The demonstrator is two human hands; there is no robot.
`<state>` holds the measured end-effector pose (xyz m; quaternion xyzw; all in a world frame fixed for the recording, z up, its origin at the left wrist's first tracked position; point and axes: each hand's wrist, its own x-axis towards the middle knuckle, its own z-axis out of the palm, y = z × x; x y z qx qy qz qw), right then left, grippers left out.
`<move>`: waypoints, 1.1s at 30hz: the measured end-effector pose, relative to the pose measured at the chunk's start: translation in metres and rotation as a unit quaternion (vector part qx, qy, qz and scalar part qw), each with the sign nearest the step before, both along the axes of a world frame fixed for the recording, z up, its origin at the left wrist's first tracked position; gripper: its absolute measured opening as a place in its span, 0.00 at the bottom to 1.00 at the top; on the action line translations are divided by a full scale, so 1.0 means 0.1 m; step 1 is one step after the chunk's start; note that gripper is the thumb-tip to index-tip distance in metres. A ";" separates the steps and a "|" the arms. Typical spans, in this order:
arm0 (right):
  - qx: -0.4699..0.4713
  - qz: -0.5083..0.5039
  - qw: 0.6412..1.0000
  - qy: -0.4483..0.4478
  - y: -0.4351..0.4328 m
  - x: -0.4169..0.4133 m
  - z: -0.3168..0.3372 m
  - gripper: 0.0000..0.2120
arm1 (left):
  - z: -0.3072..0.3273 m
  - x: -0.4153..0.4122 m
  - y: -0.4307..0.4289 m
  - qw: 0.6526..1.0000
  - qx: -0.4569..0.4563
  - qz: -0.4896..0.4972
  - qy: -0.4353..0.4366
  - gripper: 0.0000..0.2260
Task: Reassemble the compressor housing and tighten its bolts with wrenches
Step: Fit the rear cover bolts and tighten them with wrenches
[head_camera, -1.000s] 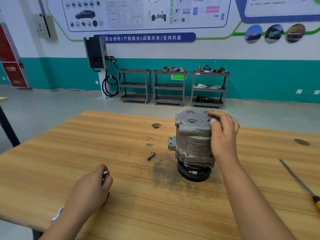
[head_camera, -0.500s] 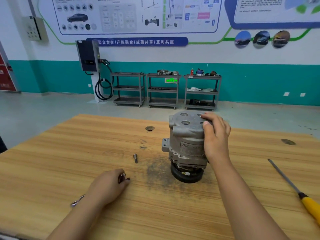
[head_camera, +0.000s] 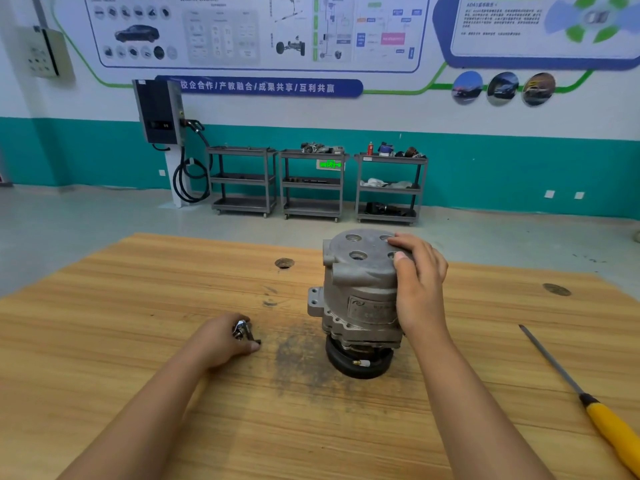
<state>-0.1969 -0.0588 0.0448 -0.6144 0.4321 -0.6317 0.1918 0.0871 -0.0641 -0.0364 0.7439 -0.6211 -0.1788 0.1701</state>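
Grey metal compressor [head_camera: 360, 299] stands upright near the middle of the wooden tabletop [head_camera: 138, 323], black wheel end down, beside a dark smudge [head_camera: 298, 355]. The right hand [head_camera: 420, 289] wraps round its top and side, hiding that part. The left hand [head_camera: 221, 337] rests on the wood, fingers curled round small shiny metal bits [head_camera: 242, 330]. A yellow-handled screwdriver [head_camera: 588, 403] lies well apart on the right.

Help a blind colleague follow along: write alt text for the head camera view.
A person's right hand grips the top of a grey compressor standing pulley-down on a wooden table. The left hand holds small metal parts on the tabletop left of it; a yellow-handled tool lies at the right.
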 end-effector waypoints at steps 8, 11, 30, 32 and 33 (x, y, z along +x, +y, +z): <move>-0.003 0.005 1.000 -0.013 -0.03 -0.03 -0.01 0.12 | 0.00 -0.40 0.14 0.997 -0.003 -0.070 0.010 0.24; -0.008 0.003 1.000 -0.005 -0.03 -0.03 -0.01 0.12 | -0.02 -0.57 0.17 0.995 -0.003 -0.098 0.005 0.23; -0.004 0.014 1.000 -0.010 -0.03 -0.03 -0.01 0.12 | 0.23 -0.50 0.32 0.996 -0.009 -0.086 0.032 0.10; -0.003 0.014 1.000 -0.010 -0.03 -0.04 -0.01 0.12 | 0.31 -0.48 0.35 0.995 -0.023 -0.095 0.021 0.11; -0.002 0.013 1.000 -0.010 -0.03 -0.03 -0.01 0.12 | 0.36 -0.48 0.36 0.995 -0.029 -0.099 0.019 0.11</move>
